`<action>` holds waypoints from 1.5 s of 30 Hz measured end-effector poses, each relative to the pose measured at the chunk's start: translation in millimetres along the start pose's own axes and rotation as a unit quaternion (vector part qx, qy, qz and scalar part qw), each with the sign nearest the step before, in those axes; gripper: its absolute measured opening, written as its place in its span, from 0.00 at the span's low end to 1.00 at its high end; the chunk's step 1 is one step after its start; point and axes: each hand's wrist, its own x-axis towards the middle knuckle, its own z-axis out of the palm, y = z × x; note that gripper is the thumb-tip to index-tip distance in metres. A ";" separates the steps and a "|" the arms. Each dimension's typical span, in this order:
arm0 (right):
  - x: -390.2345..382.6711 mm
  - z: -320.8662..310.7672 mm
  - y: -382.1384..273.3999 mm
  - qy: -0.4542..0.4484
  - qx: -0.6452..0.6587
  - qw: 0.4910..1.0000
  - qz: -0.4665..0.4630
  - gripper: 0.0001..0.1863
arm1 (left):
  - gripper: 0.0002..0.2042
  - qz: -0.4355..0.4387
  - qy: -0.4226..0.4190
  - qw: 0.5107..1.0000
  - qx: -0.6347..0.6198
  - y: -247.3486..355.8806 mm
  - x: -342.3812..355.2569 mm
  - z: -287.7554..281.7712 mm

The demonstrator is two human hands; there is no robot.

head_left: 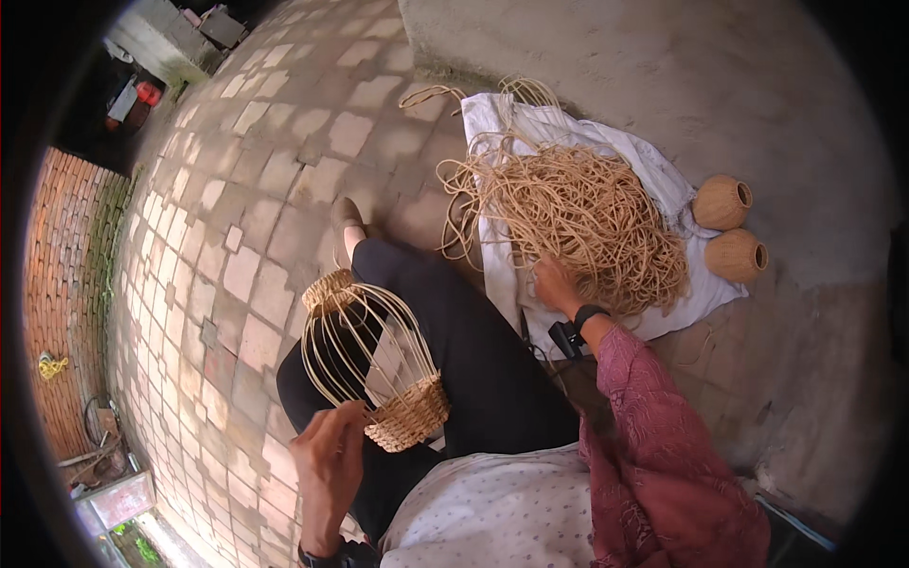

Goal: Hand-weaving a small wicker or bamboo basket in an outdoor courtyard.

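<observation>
Across my lap lies a half-woven basket frame (365, 355), tilted, with bare pale ribs between two woven bands. My left hand (327, 459) is at its lower woven band (417, 412), fingers curled together at the edge; what they pinch is hidden. To the right of my legs, a large tangled pile of tan cord (592, 218) rests on a white cloth sack (696, 289). My right hand (554, 284) reaches into the near left side of the pile, with its fingers bent closed around strands of the cord.
Two round woven pots (721, 203) lie on their sides beside the sack, near a concrete wall (587, 57). Looped pale strands (530, 92) lie behind the sack. Paving bricks (256, 265) cover the ground at left, up to a stack of bricks (71, 284).
</observation>
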 end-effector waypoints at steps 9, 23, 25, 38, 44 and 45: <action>6.6 5.2 3.1 -0.256 -0.057 0.965 0.008 0.13 | 0.28 0.374 -0.083 0.853 -0.355 98.8 -4.4 -60.3; -12.7 -116.8 -75.1 -0.033 0.334 0.942 0.015 0.09 | 0.04 0.226 0.219 0.676 -0.667 37.2 -80.8 -81.6; -17.9 -182.1 -123.2 -0.090 0.437 0.894 -0.044 0.10 | 0.09 0.213 0.132 0.898 -0.362 69.8 -22.5 -53.5; -76.5 -230.5 -298.4 -0.335 0.499 0.740 -0.301 0.14 | 0.15 0.098 -0.079 0.871 -0.475 22.2 -25.6 -28.1; -44.2 -259.2 -234.6 -0.365 0.331 0.852 -0.176 0.12 | 0.09 -0.080 0.366 0.759 -0.532 -206.0 -86.2 -173.6; -39.3 -274.3 -219.6 -0.358 0.319 0.862 -0.163 0.12 | 0.08 -0.103 0.422 0.746 -0.505 -254.3 -117.4 -203.6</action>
